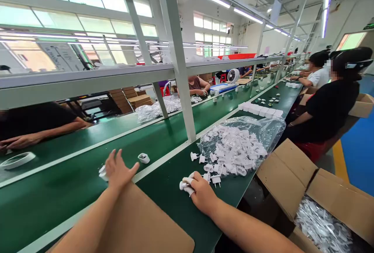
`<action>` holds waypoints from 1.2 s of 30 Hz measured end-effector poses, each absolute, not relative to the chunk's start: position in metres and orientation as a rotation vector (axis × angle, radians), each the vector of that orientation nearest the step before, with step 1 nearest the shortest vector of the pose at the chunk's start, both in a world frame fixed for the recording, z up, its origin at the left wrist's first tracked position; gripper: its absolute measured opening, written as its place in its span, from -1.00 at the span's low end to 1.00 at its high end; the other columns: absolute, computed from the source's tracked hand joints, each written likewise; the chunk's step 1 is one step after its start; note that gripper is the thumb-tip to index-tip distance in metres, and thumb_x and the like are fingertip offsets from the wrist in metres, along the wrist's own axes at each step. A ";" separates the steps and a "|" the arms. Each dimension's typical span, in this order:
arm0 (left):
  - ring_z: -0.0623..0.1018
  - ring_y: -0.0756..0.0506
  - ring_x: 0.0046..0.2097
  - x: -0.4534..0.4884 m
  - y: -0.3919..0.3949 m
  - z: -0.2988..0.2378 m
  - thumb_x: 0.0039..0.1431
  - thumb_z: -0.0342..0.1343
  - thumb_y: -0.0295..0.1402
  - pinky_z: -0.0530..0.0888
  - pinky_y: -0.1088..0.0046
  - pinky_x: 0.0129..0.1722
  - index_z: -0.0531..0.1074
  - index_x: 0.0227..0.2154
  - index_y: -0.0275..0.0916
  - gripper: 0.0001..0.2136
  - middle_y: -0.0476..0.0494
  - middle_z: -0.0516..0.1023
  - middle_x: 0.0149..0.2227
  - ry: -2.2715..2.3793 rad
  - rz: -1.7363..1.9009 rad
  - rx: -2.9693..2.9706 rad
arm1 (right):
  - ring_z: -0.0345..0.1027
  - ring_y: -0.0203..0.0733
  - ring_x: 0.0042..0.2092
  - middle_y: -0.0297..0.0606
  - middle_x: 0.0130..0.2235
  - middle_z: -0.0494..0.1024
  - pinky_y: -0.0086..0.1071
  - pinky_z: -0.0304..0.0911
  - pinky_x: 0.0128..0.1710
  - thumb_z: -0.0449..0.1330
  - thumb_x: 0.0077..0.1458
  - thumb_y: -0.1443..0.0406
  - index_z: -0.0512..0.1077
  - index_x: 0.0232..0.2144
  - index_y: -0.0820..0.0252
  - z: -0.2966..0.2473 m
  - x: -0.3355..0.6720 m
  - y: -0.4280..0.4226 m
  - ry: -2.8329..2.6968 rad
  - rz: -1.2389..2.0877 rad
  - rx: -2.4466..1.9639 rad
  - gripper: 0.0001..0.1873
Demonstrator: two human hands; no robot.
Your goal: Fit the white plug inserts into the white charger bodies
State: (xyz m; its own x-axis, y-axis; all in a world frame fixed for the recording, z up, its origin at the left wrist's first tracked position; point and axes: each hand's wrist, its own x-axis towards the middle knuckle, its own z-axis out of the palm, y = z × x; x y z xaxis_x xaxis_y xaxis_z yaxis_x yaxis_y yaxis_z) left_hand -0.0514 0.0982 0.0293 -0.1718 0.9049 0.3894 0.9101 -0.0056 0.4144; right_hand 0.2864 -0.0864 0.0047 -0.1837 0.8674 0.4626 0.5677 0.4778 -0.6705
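Note:
My left hand (117, 170) lies over the green conveyor belt (58, 190) with its fingers spread, touching a small white plug part (102, 172) at its fingertips. Another white charger shell (143, 158) sits just to its right. My right hand (198, 191) is closed round a few white plug parts (186, 185) on the green bench. Loose white plugs (209, 167) lie beyond it, spilling from a clear plastic bag (242, 144) full of the same parts.
A brown cardboard sheet (140, 225) lies under my left forearm. An open carton (318, 214) of bagged parts stands at the right. A white steel post (181, 69) rises mid-bench. Other people sit along both sides of the line; a tape roll (17, 160) lies far left.

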 end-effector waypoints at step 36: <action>0.52 -0.18 -0.10 -0.001 -0.102 0.032 0.13 0.36 -0.12 0.36 0.27 0.00 0.57 -0.26 -0.21 -0.73 -0.12 0.62 -0.23 -1.977 -1.539 -2.736 | 0.45 -0.14 -0.12 -0.21 -0.09 0.58 -0.20 0.38 -0.06 0.25 0.22 0.27 0.54 0.03 0.07 0.088 0.205 -0.056 -2.130 0.765 -1.007 -0.68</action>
